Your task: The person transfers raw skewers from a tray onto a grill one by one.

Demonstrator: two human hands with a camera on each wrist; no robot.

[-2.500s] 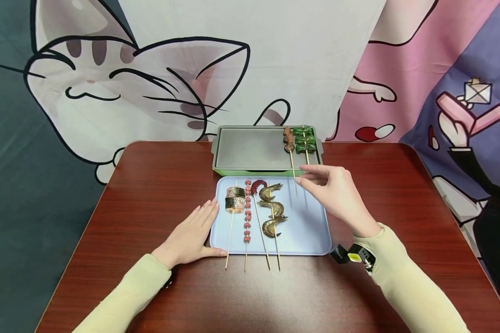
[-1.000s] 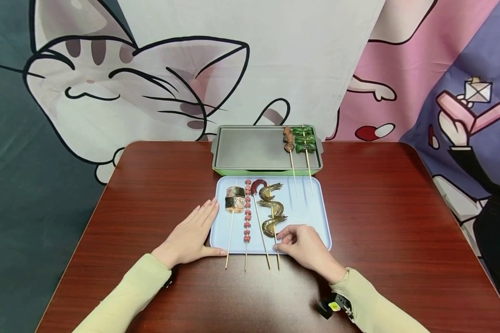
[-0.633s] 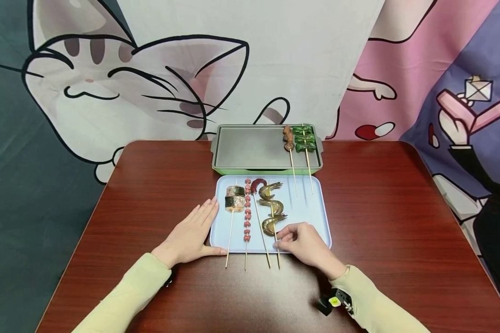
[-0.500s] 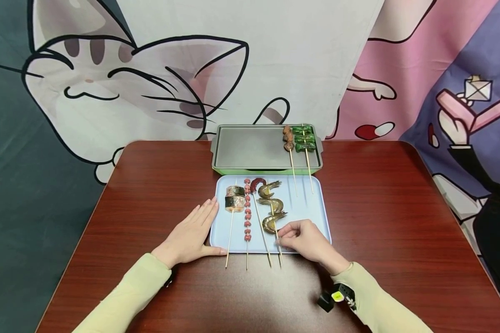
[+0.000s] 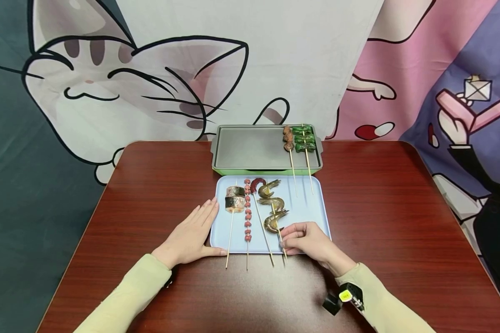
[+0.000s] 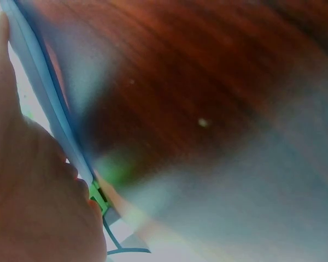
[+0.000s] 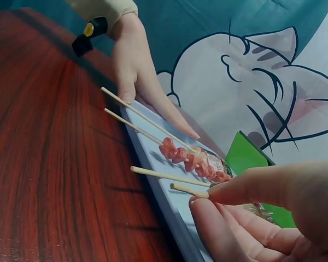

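Note:
My right hand (image 5: 310,244) pinches the stick of a shrimp skewer (image 5: 278,204) between thumb and fingers; in the right wrist view the stick's end (image 7: 186,189) pokes out past the fingertips. The shrimp overlap the light blue tray (image 5: 310,208). To their left lie a dark red curled tentacle skewer (image 5: 257,184), a skewer of small pink-red pieces (image 5: 247,212) and a skewer of fish chunks (image 5: 234,203), their sticks jutting over the tray's near edge. My left hand (image 5: 189,236) rests with straight fingers along the tray's left edge.
Right behind the tray stands a green-sided grill pan (image 5: 250,148). On its right side lie a brown meat skewer (image 5: 289,138) and a green pepper skewer (image 5: 305,147), sticks reaching over the tray. A printed cloth (image 5: 308,60) hangs behind the brown table (image 5: 383,194).
My right hand has left the pepper skewer's stick at the pan, come down to the shrimp skewer and gripped its stick. The stick's lower end has shifted slightly right. The left hand stays put.

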